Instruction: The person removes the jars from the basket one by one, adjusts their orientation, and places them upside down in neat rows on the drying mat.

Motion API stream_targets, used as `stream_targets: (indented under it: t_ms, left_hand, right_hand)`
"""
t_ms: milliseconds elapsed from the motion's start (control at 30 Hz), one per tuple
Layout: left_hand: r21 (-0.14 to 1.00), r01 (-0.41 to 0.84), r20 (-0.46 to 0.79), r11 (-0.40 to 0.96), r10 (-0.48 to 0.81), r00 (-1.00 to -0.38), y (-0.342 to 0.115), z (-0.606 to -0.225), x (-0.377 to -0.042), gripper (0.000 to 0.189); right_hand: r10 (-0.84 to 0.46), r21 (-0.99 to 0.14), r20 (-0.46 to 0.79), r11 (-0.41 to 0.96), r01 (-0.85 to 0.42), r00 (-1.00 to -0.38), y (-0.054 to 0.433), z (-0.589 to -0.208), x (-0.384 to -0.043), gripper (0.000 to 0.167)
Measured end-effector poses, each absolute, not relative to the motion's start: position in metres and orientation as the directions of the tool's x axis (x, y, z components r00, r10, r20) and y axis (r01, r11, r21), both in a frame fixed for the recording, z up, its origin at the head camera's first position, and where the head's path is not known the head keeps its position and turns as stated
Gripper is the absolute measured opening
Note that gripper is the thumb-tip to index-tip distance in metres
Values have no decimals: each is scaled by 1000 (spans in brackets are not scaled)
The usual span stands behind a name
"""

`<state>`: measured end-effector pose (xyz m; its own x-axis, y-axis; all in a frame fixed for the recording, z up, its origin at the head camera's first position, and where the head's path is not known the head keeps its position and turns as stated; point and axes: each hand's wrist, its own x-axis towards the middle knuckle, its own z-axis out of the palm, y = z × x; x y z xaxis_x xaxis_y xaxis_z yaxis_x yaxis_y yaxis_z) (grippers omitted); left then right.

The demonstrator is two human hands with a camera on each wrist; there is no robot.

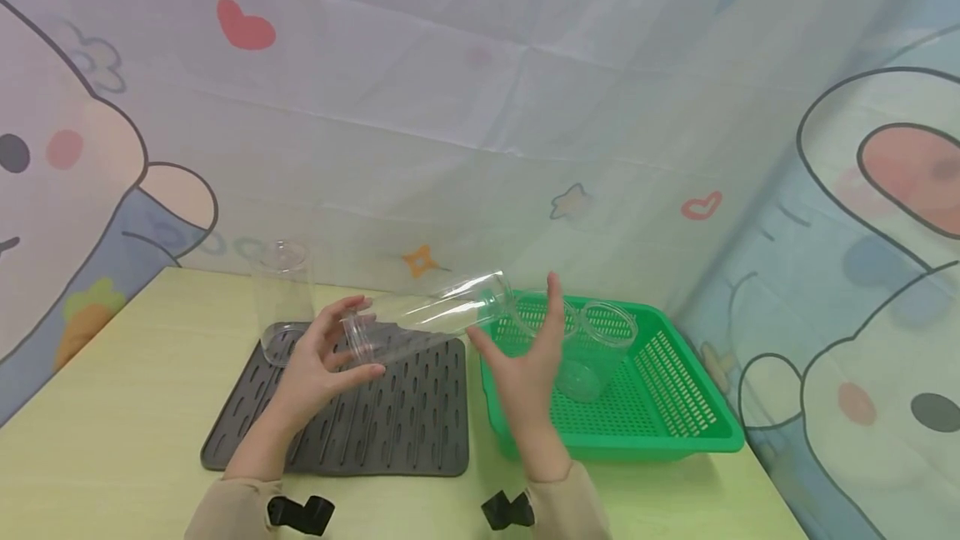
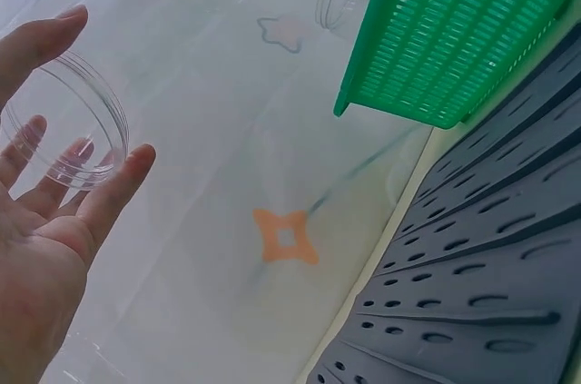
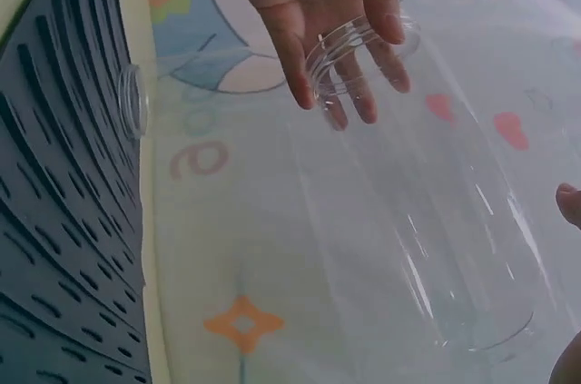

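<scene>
A tall clear plastic jar [image 1: 431,319] is held tilted over the drying mat, its threaded mouth toward the left and its base toward the right. My left hand [image 1: 315,369] grips it by the rim, thumb on one side and fingers on the other; the left wrist view shows the ridged rim [image 2: 113,125] between them. Beside the jar's base is my right hand [image 1: 528,365], thumb and fingers spread wide. A second clear jar [image 1: 283,298] stands mouth down on the grey drying mat [image 1: 405,440], behind the left hand.
To the right sits a green plastic basket [image 1: 660,443] with slotted walls, holding clear jars [image 1: 609,323] that lean with their mouths up. A printed cloth [image 1: 420,148] hangs along the table's back edge. The pale table [image 1: 112,440] extends left of the mat.
</scene>
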<state>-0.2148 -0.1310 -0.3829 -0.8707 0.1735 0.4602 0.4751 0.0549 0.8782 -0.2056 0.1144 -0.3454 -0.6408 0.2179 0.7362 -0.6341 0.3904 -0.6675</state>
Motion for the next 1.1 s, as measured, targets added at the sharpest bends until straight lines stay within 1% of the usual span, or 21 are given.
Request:
stream_targets:
  t_ms: [133, 267, 400, 533, 700, 767, 967, 1100]
  left_hand:
    - [885, 463, 449, 44, 176, -876, -130, -386, -216, 80]
    - [891, 453, 441, 39, 167, -882, -129, -387, -217, 81]
    - [881, 471, 462, 33, 150, -874, -127, -388, -218, 81]
    - [872, 488, 481, 26, 135, -866, -125, -389, -218, 80]
    - [873, 488, 481, 14, 146, -865, -122, -388, -217, 80]
    - [873, 487, 480, 10, 157, -863, -120, -388, -217, 80]
    - [873, 488, 478, 21, 173, -861, -119, -390, -218, 80]
    - [860, 510, 499, 10, 188, -846, -118, -391, -218, 81]
  right_hand:
    - [296, -810, 586, 206, -549, -754, 117, -350, -212, 105]
    - [325, -889, 426, -24, -457, -845, 117, -354, -215, 105]
    - [299, -886, 295, -269, -377, -908, 114, -353, -215, 101]
    - [238, -838, 218, -451, -306, -946, 108, -354, -216, 95]
    - [186, -806, 175, -537, -249, -967, 99, -356, -213, 86]
    - [173, -804, 163, -547, -233, -971, 94, -358, -211, 86]
    - [114, -802, 125, -573, -168, -986, 83, -363, -204, 93]
    - [114, -778, 80, -614, -134, -990, 77, -366, -204, 86]
